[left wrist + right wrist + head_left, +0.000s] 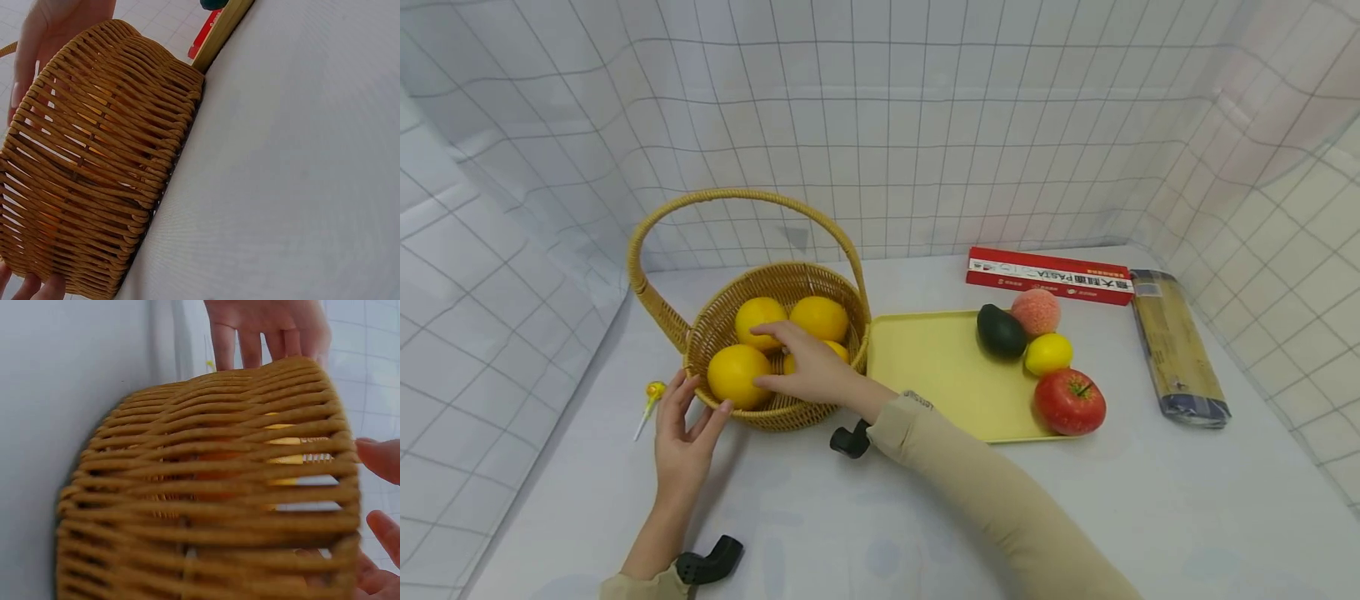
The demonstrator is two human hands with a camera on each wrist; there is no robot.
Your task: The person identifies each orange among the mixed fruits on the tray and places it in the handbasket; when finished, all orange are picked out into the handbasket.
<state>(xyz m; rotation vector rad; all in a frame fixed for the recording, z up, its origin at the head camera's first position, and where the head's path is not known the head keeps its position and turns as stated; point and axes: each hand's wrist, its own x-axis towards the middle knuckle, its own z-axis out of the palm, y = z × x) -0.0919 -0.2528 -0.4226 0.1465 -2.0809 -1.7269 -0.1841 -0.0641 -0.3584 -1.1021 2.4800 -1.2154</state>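
Note:
A wicker basket (pixel 775 421) with a tall arched handle (pixel 748 194) stands on the left of the table. Inside it lie several oranges (pixel 740 377), one partly covered by my right hand. At the basket's front left, my left hand (pixel 683 446) touches the rim and outer wall with spread fingers; its fingertips (pixel 51 286) show against the weave in the left wrist view. My right hand (pixel 816 367) reaches over the basket's right rim, thumb and fingers apart, the thumb at the edge of the front-left orange.
Right of the basket, a yellow tray (pixel 925 358) bears an avocado (pixel 1002 332), a peach (pixel 1036 312), a lemon (pixel 1048 355) and a tomato (pixel 1070 402). Behind it lies a red pasta box (pixel 1049 276); a long noodle packet (pixel 1180 350) is farther right. A lollipop (pixel 653 396) lies left.

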